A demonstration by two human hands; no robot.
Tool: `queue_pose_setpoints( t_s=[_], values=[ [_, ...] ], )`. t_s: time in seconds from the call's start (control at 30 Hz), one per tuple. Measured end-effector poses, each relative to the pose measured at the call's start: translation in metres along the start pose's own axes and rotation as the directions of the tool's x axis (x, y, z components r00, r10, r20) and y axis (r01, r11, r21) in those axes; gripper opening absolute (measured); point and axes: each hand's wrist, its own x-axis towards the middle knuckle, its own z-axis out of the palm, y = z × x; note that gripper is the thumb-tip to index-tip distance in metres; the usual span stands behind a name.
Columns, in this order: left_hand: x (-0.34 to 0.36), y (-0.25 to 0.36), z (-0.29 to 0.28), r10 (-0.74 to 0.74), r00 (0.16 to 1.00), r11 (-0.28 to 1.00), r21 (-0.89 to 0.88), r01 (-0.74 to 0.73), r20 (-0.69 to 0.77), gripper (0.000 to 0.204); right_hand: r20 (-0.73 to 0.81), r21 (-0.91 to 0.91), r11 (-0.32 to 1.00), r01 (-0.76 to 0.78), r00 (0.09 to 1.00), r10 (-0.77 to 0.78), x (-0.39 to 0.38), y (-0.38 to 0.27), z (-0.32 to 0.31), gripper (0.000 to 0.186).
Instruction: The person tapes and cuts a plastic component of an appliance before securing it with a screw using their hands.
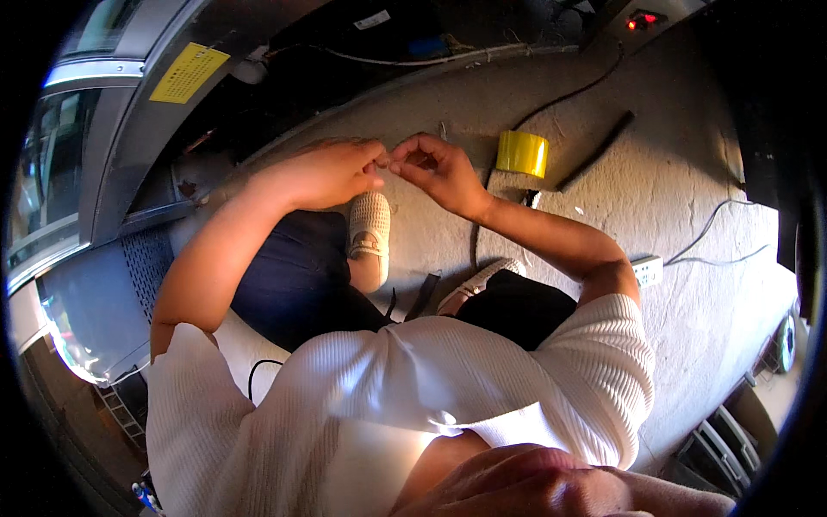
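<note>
My left hand (340,172) and my right hand (441,172) meet fingertip to fingertip above the floor, just beyond my left shoe (370,220). The left one has its fingers bent and drawn together, its back turned up. On the right, thumb and forefinger press together in a pinch, and the other fingers curl in. Whatever sits between the fingertips is too small to make out. To the right of my right hand, a roll of yellow tape (522,153) rests on the floor. A dark cable (568,99) runs behind and beside it.
A black strip (596,153) lies right of the tape. A white power strip (647,270) with wires is farther right. At the left stands a dark metal frame with a yellow label (189,72). A red-lit switch (644,20) shows at the back.
</note>
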Motion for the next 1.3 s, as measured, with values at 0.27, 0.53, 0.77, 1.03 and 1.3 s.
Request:
queue_pose_setpoints(
  t_s=[0.27,0.53,0.77,1.03,1.3],
  values=[
    [0.007,-0.001,-0.004,-0.03,0.999,0.998,0.047,0.028,0.039,0.052,-0.049,-0.038,0.995,0.089,0.995,-0.091,-0.006,0.013,0.0,0.01],
    [0.002,-0.01,-0.006,-0.136,0.983,0.991,0.023,0.134,0.123,0.08,0.081,-0.044,0.998,-0.055,0.995,0.058,-0.011,0.043,-0.003,0.013],
    [-0.008,0.006,-0.003,-0.022,0.999,0.999,0.032,0.021,0.037,0.066,-0.327,0.347,0.928,-0.139,0.909,0.258,0.068,0.165,-0.108,0.012],
    [-0.028,0.002,-0.001,-0.087,0.996,0.994,0.06,0.087,0.004,0.064,-0.435,0.389,0.903,-0.183,0.828,0.355,0.134,0.206,-0.188,0.02],
    [-0.037,0.002,0.004,-0.142,0.99,0.989,0.029,0.142,-0.006,0.062,-0.525,0.486,0.864,-0.132,0.746,0.41,0.161,0.217,-0.178,0.017]
  ],
)
